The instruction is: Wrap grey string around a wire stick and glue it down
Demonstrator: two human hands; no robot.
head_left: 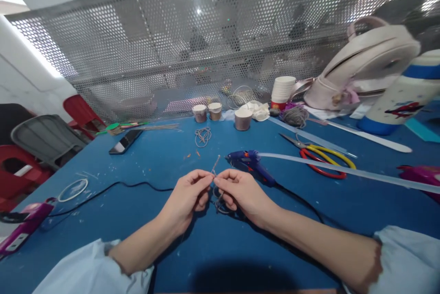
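My left hand (pixel 192 191) and my right hand (pixel 240 191) meet at the middle of the table, thumbs and forefingers pinched together. Between the fingertips is a thin grey cord (pixel 216 163). A short, stiff-looking end of it points up and away, and loose grey loops hang below, by my right hand's curled fingers. Just beyond my right hand lies a blue glue gun (pixel 250 158) with a long clear glue stick (pixel 309 162) in its back. A small tangle of grey cord (pixel 203 136) rests farther off. The exact pinch point is partly hidden by the fingers.
Right: red-and-yellow-handled scissors (pixel 323 158), grey yarn (pixel 294 116), a bottle (pixel 402 94) and a bag (pixel 364 64). Back: small cups (pixel 243 119), stacked paper cups (pixel 282 91) and a perforated metal screen (pixel 165 51). Left: a phone (pixel 125 141), white ring (pixel 73 190), purple power strip (pixel 29 225) and black cable (pixel 117 184).
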